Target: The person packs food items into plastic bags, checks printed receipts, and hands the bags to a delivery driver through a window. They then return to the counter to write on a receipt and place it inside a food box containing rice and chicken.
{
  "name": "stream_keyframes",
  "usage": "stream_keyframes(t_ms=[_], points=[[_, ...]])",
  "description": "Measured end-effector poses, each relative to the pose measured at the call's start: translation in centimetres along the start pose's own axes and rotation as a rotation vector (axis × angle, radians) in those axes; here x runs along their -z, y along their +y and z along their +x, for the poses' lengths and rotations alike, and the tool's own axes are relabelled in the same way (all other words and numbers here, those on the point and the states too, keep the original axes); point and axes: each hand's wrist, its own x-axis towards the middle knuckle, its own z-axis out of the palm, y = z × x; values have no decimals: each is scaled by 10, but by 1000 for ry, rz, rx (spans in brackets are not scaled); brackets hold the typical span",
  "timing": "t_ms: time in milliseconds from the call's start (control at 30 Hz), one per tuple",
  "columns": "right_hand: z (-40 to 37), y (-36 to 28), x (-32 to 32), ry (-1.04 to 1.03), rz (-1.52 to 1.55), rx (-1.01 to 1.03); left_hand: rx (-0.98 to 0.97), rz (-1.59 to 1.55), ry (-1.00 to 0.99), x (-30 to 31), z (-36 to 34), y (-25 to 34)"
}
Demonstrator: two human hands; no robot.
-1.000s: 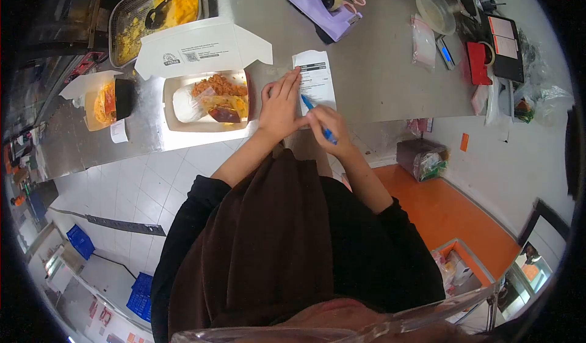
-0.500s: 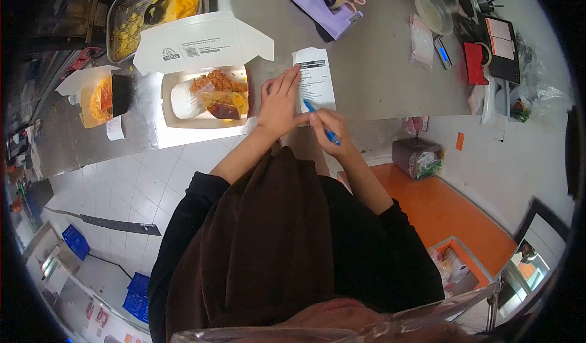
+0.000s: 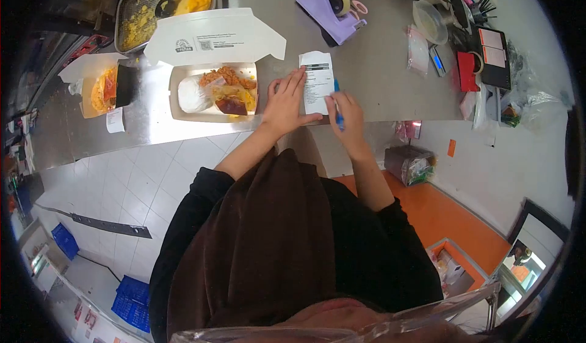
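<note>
A printed paper receipt [image 3: 317,86] lies on the metal counter in front of me. My left hand [image 3: 284,104] rests flat at its left edge, fingers stretched out and the fingertips touching the paper. On the other side, my right hand [image 3: 348,118] is closed around a blue pen [image 3: 339,120], which stands nearly upright at the receipt's right edge. Left of my left hand sits an open takeaway box [image 3: 213,118] with its lid [image 3: 213,41] folded back. Inside it are white rice [image 3: 194,94], crumbly orange-brown food [image 3: 229,76] and a small clear sachet of dark red sauce [image 3: 233,104].
A smaller open food box [image 3: 101,93] with a paper slip [image 3: 115,120] stands at the left. Behind are a wire-mesh tray [image 3: 137,22] of yellow food and a purple tape dispenser [image 3: 332,13]. Clear tubs [image 3: 430,22] and a red item [image 3: 468,71] crowd the right end.
The pen has shifted right, off the middle of the receipt to its right edge, and tilted more upright with my right hand. My left hand stays on the paper. The camera view has shifted slightly.
</note>
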Motion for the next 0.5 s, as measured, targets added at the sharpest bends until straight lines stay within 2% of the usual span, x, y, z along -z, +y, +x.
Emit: stream_keyframes(t_ms=[100,133,167,200,267,300,333,400,433,500], points=[[19,11,-14,-168,-378,99,-74,-65,34,-1,-7,-1],[20,7,-16,-147,-416,104,-105,-85,53,2,-10,-3],[22,2,-17,-122,-452,114,-244,-244,153,7,-14,-7],[28,-3,-20,-98,-487,127,-323,-251,179,12,-24,-9],[44,-30,-18,-45,-258,164,-474,-268,213,53,-43,1],[48,-46,-17,-23,-141,171,-435,-179,241,80,-47,0],[51,-61,-20,18,-58,211,-256,-144,269,101,-49,-13],[64,-92,-29,106,106,297,-40,158,718,120,-50,-52],[72,-109,-30,229,-32,311,114,108,859,144,-36,-67],[92,-118,-45,309,12,286,169,321,741,186,-26,-109]])
